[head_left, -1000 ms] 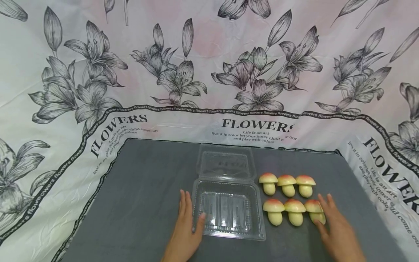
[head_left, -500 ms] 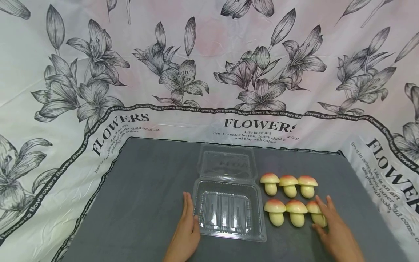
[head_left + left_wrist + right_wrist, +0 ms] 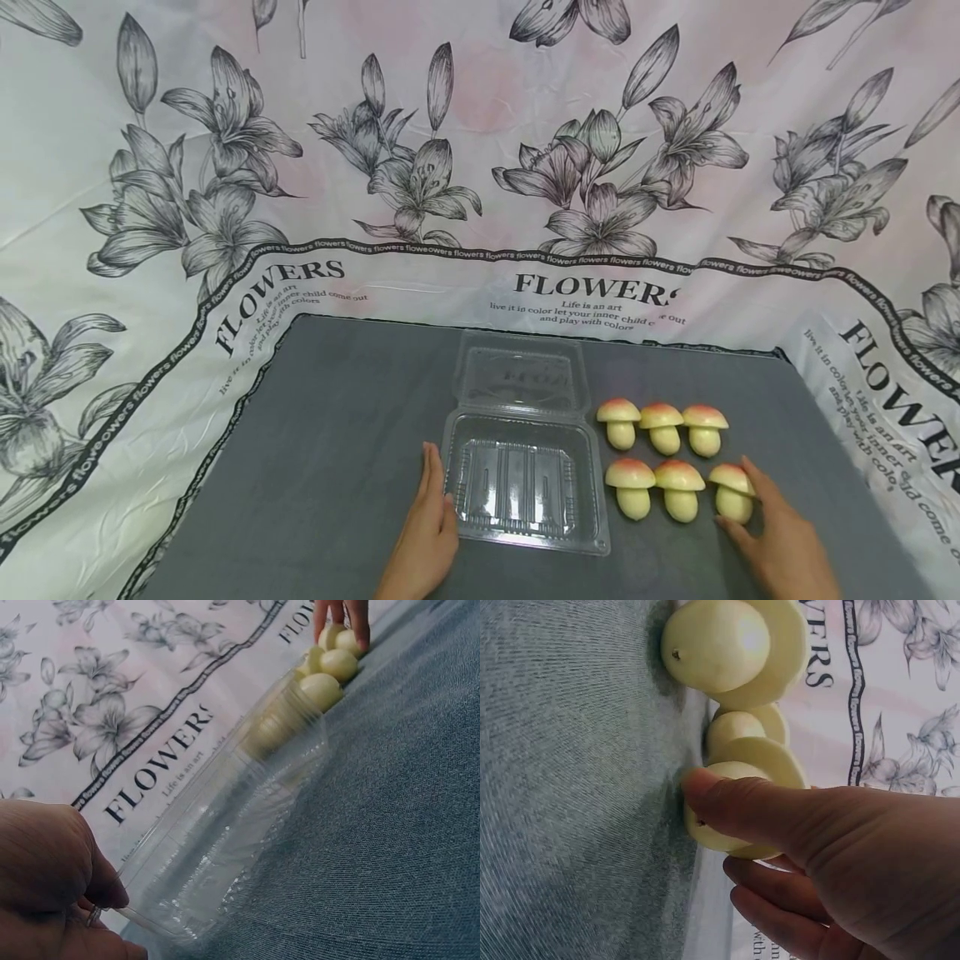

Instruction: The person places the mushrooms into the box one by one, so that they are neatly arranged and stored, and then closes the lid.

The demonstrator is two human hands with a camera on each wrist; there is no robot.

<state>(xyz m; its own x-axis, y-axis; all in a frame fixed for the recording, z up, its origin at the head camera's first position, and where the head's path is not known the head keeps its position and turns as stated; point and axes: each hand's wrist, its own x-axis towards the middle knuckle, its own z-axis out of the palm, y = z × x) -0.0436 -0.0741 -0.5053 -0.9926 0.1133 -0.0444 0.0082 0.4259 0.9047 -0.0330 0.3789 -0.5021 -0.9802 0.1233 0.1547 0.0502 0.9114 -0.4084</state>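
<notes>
My right hand [image 3: 787,543] pinches the nearest right mushroom, a toy-like one [image 3: 732,503] with a red-tinged yellow cap and pale stem. The right wrist view has the thumb across the stem of this mushroom [image 3: 718,838] and the other fingers at its far side. At the left side of a clear plastic clamshell box [image 3: 525,542], my left hand [image 3: 422,537] holds the rim between thumb and fingers, as the left wrist view makes plain. The hinged lid [image 3: 520,375] lies folded back, and the box has nothing in it.
Two more mushrooms [image 3: 679,493] stand side by side in the front row, and a back row of three mushrooms [image 3: 662,429] lies behind them, right of the box. A dark grey cloth [image 3: 315,467] covers the table. Flower-printed white fabric [image 3: 420,292] rises around it.
The right hand has taken hold of the front right mushroom and shifted it slightly right, opening a gap from its neighbour. The left thumb has come in toward the fingers at the box's edge.
</notes>
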